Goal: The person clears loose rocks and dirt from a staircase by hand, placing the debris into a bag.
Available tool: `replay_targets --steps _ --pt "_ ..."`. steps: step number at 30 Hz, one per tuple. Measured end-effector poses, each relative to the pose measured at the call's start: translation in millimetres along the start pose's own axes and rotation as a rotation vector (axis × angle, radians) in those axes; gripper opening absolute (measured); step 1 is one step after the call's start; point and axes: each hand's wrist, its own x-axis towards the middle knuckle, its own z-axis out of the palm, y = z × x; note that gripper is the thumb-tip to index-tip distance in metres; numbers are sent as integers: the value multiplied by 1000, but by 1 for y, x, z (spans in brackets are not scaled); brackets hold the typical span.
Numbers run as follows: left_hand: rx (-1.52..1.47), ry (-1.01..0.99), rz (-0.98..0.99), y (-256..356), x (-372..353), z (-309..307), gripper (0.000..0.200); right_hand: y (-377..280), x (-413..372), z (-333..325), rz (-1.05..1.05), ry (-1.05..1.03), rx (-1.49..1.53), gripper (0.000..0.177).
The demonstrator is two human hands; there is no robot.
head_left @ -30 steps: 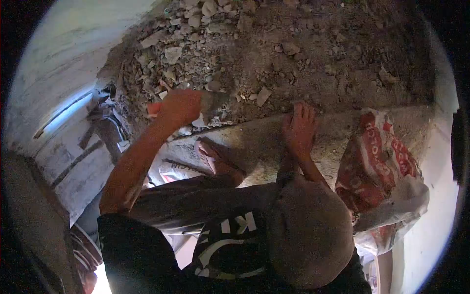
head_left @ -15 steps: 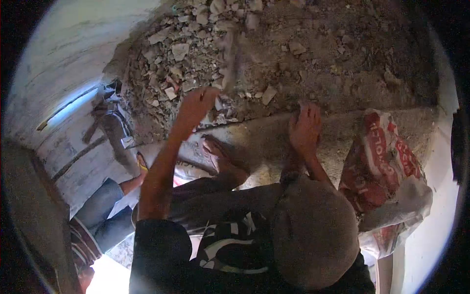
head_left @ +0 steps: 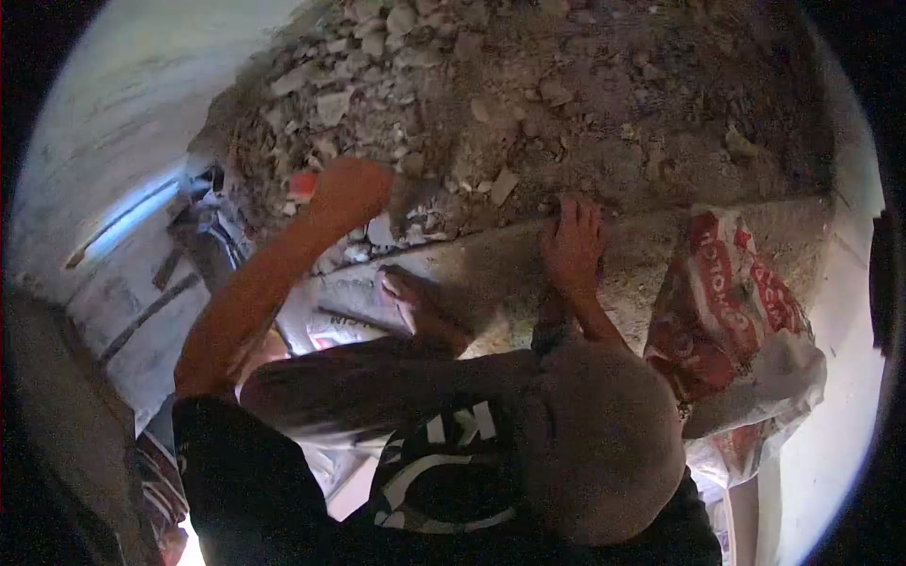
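Note:
My left hand is closed in a fist over the near edge of the rubble, its arm stretched out to the left. A small red piece shows right beside the fist; I cannot tell what the fingers hold. Lower and to the right, my right hand lies palm down with fingers extended. Its fingertips reach the line where the loose dirt meets a pale concrete ledge. My foot stands on that ledge between the two hands.
A crumpled red and white printed sack stands at the right by the wall. Another printed bag lies below my foot. Dark bars rest at the left, near a pale wall. Part of another person's striped clothing shows lower left.
My left hand has moved left and slightly up, and the elbow has swung outward. My right hand stays at the ledge. The view has shifted slightly; the other person's leg is now mostly hidden.

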Motion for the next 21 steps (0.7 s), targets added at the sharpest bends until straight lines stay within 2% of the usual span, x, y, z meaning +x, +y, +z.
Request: replay_targets --steps 2,4,6,9,10,11,13,14,18,20,21 --pt "-50 -5 -39 -2 -14 18 26 -7 -9 -1 9 -55 29 45" --pt "-62 40 -62 -10 -6 34 29 7 -5 16 -36 70 48 54" --pt "-769 117 -202 -4 -20 61 41 13 -6 19 -40 82 21 55" --pt "-644 117 -195 21 -36 61 49 13 -8 15 -62 129 -1 55" --pt "-759 -51 -229 23 -40 57 43 11 -9 13 -91 162 9 56" --pt "-768 -55 -243 25 -47 52 43 13 -10 19 -105 153 11 56" --pt "-517 -146 -159 24 -58 42 40 19 -8 36 -7 95 102 56" --pt "-409 -173 41 16 -60 41 38 14 -4 32 -12 99 108 56" --pt "-417 -314 29 16 -35 17 30 0 -10 5 15 9 -13 53" --pt "-462 -504 -29 17 -4 -16 31 3 -2 3 14 26 -24 49" --pt "-469 -509 -41 25 6 3 31 6 0 8 -8 53 -13 52"
